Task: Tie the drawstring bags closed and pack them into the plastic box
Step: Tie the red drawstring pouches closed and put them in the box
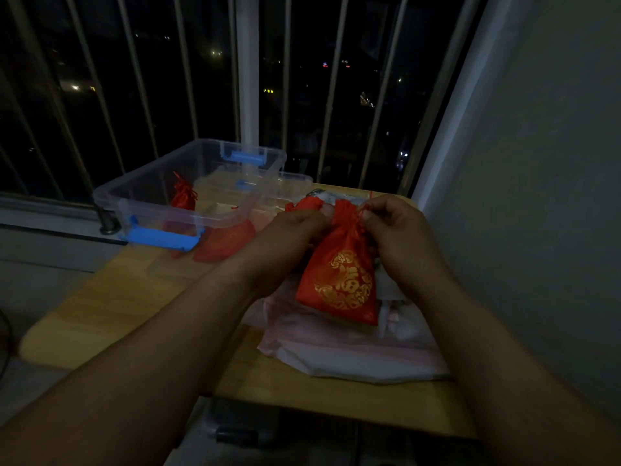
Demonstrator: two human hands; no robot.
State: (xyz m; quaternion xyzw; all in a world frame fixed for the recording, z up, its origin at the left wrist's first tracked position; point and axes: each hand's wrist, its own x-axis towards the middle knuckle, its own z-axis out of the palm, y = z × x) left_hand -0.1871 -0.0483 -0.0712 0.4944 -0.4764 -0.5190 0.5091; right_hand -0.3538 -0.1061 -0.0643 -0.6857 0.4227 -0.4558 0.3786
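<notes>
Dim light. Both hands are raised over the wooden counter (pixel 100 297), working the neck of a red fabric drawstring bag with a gold printed emblem (pixel 339 280).

- Left hand (pixel 292 230): fingers curled, gripping the gathered mouth from the left.
- Right hand (pixel 396 237): fingertips pinching the red cord (pixel 357 228) at the right of the neck.

The opposed grips likely serve to cinch or knot. The bag body hangs free, so the neck bunches. Knot state: cannot tell.

Below lies a heap of pale plastic wrapping (pixel 336 351).

The clear plastic box with blue latches (pixel 141 196) stands open at left rear, probably within reach for packing. One red pouch with a gathered top (pixel 183 196) sits upright inside. Another red pouch (pixel 225 243) shows at its near wall; inside or beside, cannot tell.
</notes>
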